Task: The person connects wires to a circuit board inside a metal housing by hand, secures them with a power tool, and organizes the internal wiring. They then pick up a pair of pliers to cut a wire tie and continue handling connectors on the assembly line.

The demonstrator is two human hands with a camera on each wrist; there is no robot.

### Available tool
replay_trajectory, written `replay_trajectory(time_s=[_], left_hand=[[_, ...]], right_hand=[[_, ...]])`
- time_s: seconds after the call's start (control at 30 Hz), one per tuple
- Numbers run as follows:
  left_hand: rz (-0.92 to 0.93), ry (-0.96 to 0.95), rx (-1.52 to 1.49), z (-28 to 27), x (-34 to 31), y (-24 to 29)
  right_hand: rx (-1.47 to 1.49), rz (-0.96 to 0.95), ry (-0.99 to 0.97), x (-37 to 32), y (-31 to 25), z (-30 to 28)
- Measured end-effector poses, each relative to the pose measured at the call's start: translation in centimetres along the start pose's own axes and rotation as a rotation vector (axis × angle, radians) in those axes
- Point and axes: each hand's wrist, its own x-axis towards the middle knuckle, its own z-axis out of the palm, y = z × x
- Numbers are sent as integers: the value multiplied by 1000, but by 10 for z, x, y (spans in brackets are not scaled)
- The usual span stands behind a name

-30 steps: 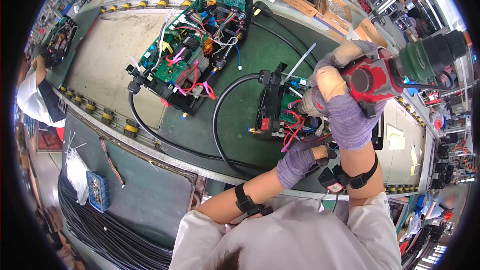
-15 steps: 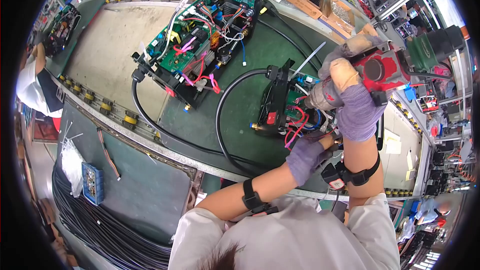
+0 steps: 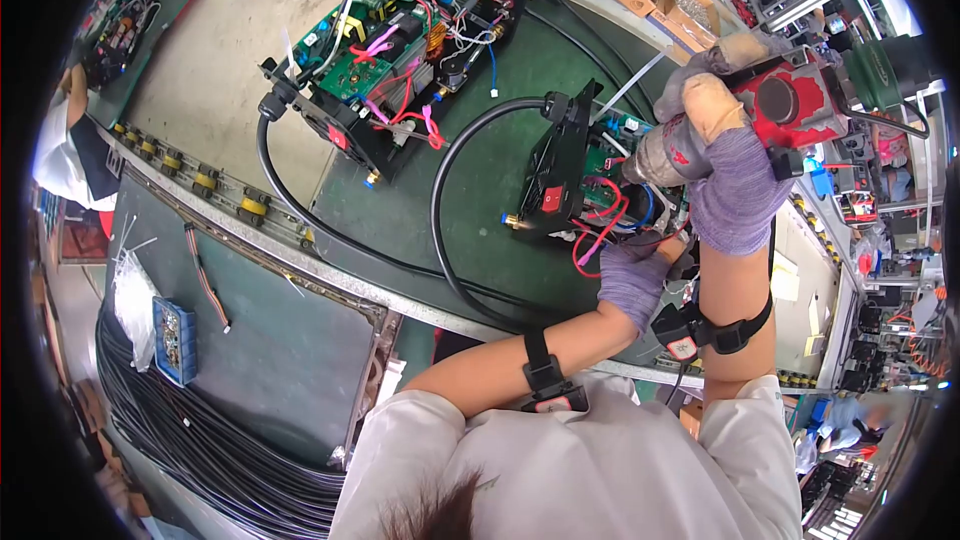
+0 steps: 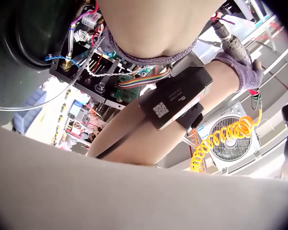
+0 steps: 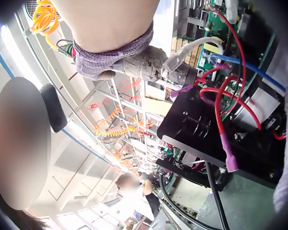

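My gloved right hand (image 3: 722, 140) grips a red power driver (image 3: 795, 105) with a grey nose and a green-and-black rear end. Its nose points down and left into an opened electronics unit (image 3: 563, 195), hiding the tip among the wires. That unit has a black end panel, a red rocker switch, green boards and red leads (image 5: 221, 110) with purple terminal sleeves. Against the unit's near side is my gloved left hand (image 3: 637, 280), beside the red leads. Wires and the unit hide its fingertips, so I cannot tell whether it pinches something.
Another opened unit (image 3: 400, 50) stands to the left on the green surface (image 3: 480, 210), its black cable (image 3: 265, 165) looping toward me. Cardboard boxes of small parts (image 3: 690, 10) stand behind. A blue bin (image 3: 175, 340) and coiled black cables (image 3: 220, 450) lie at lower left.
My left hand has moved up and right, from the near edge to the unit's side by the leads. The right hand keeps the driver over the unit; both have shifted right in view.
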Motion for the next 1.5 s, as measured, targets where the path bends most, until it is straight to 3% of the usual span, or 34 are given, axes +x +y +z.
replay_trajectory(time_s=[0.13,0.43,0.53,0.63,0.73,0.83,1.07,1.17,1.27,1.3,1.37,1.4,1.43,1.47,1.5], left_hand=[[164,-10,78,-2,0,-6],[128,15,45,3,2,-6],[95,-11,-138,2,8,-12],[7,-32,-26,-4,8,-5],[-96,18,-115,-1,6,3],[-100,42,-66,-3,5,0],[23,-10,-64,-13,6,-13],[-66,31,-80,-6,-8,-6],[-123,-73,289,-18,-26,4],[-44,-89,405,-24,-35,8],[352,-99,550,-21,-77,65],[831,-63,701,-21,-81,87],[1080,-16,466,-13,-76,101],[1223,11,625,-6,-75,131],[1376,63,781,2,-74,160]], right_hand=[[-7,49,18,-1,-4,2],[22,-22,-55,-2,3,-6],[25,0,-43,-5,-1,-4],[-20,12,-48,-4,-4,-1],[-58,21,-45,0,-8,7],[-68,-83,-47,-1,-13,15],[23,-103,-135,1,-19,15],[-2,-35,-97,5,-15,14],[26,25,-134,7,-14,8],[118,25,-132,6,-11,8],[187,-25,-139,9,-6,6],[63,-66,-161,12,-7,3],[-61,-109,-178,16,-9,0],[-152,-178,-135,16,-12,3],[-345,-55,-146,14,-32,6]])
